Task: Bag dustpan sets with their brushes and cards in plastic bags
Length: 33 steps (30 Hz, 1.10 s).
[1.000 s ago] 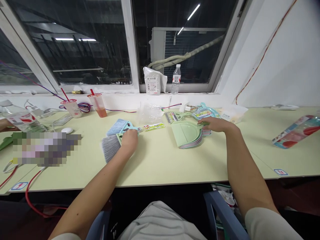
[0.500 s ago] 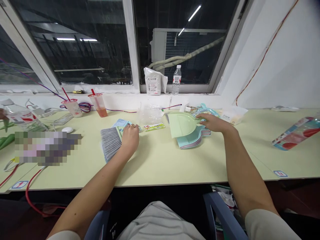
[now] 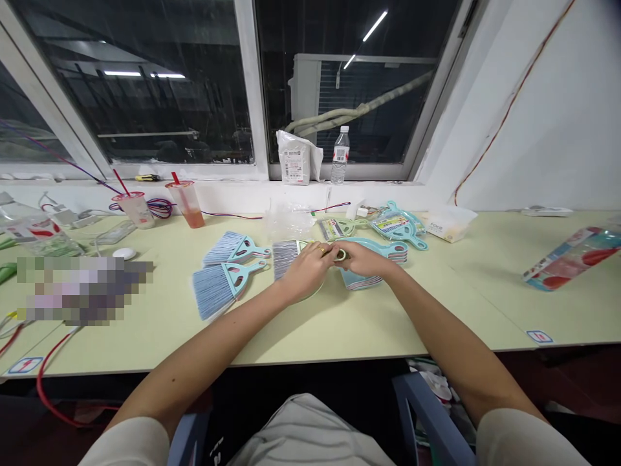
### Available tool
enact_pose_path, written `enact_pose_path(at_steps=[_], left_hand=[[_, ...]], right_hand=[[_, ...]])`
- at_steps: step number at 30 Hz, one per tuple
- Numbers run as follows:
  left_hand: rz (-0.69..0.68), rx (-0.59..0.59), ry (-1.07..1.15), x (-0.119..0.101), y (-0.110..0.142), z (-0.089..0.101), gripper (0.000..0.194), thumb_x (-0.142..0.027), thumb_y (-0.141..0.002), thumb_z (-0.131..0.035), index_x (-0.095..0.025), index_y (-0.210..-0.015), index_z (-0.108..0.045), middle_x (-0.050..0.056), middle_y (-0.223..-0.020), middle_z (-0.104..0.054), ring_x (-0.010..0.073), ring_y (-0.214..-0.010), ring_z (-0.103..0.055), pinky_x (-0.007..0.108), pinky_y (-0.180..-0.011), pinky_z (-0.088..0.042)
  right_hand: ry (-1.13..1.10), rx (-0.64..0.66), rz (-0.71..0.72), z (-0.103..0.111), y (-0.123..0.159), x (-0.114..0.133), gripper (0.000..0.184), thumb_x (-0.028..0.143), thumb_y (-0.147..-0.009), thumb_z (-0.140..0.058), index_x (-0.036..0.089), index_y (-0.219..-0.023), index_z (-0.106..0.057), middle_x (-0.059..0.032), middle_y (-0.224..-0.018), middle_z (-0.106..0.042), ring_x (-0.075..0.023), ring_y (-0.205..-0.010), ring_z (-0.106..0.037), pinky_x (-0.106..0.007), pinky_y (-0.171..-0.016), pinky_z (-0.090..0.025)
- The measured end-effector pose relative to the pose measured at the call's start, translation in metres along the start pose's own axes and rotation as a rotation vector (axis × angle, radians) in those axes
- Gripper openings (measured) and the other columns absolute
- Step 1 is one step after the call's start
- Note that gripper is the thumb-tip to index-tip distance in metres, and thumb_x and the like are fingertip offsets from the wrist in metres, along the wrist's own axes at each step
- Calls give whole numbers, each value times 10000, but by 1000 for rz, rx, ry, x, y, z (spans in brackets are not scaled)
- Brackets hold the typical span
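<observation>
My left hand point(image 3: 310, 264) is closed on a small green-handled hand brush with grey bristles point(image 3: 285, 256). The brush lies against a pale green dustpan point(image 3: 314, 295), mostly hidden under that hand. My right hand point(image 3: 363, 259) is closed around the dustpan's handle end, close against the left fingers, where a green handle loop point(image 3: 342, 255) shows. Behind and below the right hand sits a stack of blue dustpans point(image 3: 356, 281). Left of my hands lie blue-handled hand brushes point(image 3: 213, 288) with blue-grey bristles, in two groups.
Packaged brush-and-dustpan sets point(image 3: 396, 224) and a clear plastic bag point(image 3: 289, 221) lie towards the wall. Two drink cups point(image 3: 187, 206) stand at back left. A tissue pack point(image 3: 451, 224) and a large bottle point(image 3: 572, 259) lie right. A water bottle point(image 3: 340, 156) stands on the sill.
My left hand has moved right with the grey-bristled brush, off the blue brushes. My right hand has brought the green dustpan left and nearer, and the two now meet, uncovering the packaged sets.
</observation>
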<state>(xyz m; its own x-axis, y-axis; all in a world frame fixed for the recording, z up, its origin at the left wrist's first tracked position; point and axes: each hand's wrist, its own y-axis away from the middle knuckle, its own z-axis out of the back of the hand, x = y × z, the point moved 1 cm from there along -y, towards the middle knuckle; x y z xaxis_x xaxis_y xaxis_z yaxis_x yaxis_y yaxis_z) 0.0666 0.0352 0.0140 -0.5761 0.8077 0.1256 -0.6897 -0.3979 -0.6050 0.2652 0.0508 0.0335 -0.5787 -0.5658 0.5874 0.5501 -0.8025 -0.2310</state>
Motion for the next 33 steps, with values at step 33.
enact_pose_path(at_steps=[33], left_hand=[[966, -278, 1092, 77, 19, -5, 390, -356, -689, -784, -154, -1007, -684, 116, -1058, -748, 282, -978, -681, 373, -857, -505]], right_hand=[[-886, -498, -246, -6, -11, -14, 145, 170, -847, -686, 156, -992, -690, -40, -832, -668, -178, -690, -712, -451, -716, -680]])
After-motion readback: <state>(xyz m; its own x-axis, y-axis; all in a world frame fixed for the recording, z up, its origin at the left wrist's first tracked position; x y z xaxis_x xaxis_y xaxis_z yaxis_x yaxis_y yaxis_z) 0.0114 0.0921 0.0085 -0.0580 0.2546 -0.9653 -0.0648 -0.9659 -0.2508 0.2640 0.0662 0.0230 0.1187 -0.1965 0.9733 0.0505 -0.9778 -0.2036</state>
